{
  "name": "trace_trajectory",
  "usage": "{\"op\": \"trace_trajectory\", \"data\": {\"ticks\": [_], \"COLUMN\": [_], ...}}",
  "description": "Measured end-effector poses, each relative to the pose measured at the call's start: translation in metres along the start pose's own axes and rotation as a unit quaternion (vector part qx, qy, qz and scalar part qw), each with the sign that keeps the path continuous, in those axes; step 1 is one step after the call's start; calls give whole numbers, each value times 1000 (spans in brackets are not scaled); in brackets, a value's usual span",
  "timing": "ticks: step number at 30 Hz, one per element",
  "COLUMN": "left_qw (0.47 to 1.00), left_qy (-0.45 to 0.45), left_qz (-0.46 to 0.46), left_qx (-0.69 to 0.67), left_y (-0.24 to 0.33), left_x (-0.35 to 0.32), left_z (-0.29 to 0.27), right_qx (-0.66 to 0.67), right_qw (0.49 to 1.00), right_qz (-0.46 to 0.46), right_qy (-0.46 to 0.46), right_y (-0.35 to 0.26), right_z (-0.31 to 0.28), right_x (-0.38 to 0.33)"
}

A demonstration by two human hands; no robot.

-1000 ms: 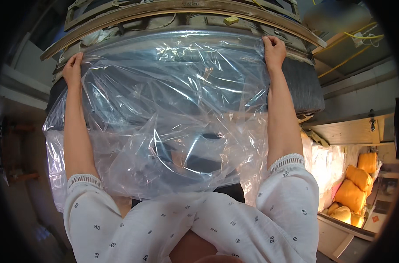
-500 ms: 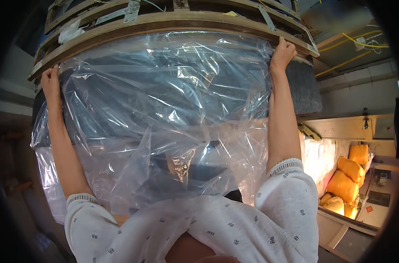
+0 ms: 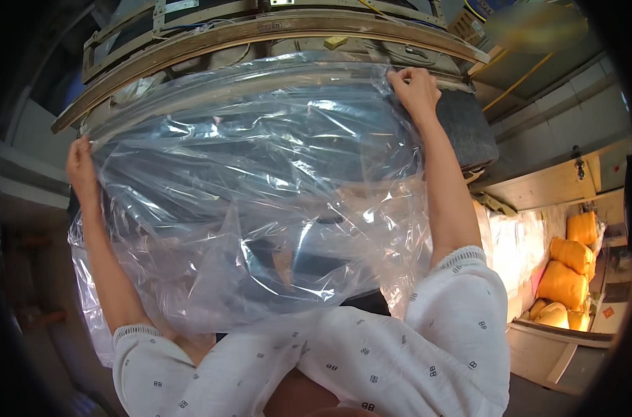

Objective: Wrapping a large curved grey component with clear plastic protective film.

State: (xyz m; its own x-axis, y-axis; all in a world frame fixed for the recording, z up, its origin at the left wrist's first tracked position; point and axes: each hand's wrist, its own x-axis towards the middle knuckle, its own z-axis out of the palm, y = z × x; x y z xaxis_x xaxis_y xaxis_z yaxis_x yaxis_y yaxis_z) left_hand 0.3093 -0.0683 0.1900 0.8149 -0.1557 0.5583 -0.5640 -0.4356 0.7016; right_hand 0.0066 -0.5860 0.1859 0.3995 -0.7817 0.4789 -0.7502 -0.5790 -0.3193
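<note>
A wide clear plastic sheet (image 3: 260, 174) stretches between my hands and hangs crumpled down toward my body. My left hand (image 3: 82, 167) pinches its upper left corner. At the upper right corner, my right hand (image 3: 414, 90) has thumb and fingers closed on the sheet's edge. The top edge runs taut from hand to hand, just below a long wooden bar (image 3: 274, 28). Behind the plastic a dark surface shows through, and its dark grey textured side (image 3: 472, 132) comes into sight beyond my right hand.
Wooden frames with metal brackets stand at the far side. A small yellow block (image 3: 335, 42) lies near the bar. Yellow cables (image 3: 517, 83) run at upper right. Orange bundles (image 3: 562, 283) are stacked by bright light at right, near a pale wooden board (image 3: 555, 182).
Both hands have drawn back from the wooden bar toward me, bringing the sheet's top edge along. A gap now shows between bar and sheet. The view has shifted slightly.
</note>
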Motion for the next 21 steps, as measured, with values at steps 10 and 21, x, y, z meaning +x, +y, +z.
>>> {"op": "trace_trajectory", "data": {"ticks": [10,21], "left_qw": [961,895], "left_qy": [-66,-231], "left_qz": [-18,375], "left_qx": [268,-70], "left_y": [-12,335], "left_x": [-46,-136], "left_z": [-116,107], "right_qx": [563,592], "right_qw": [715,720], "right_qz": [24,-57], "right_qy": [-414,-356], "right_y": [-3,-8], "right_z": [-97,-172], "right_x": [-63,-131]}}
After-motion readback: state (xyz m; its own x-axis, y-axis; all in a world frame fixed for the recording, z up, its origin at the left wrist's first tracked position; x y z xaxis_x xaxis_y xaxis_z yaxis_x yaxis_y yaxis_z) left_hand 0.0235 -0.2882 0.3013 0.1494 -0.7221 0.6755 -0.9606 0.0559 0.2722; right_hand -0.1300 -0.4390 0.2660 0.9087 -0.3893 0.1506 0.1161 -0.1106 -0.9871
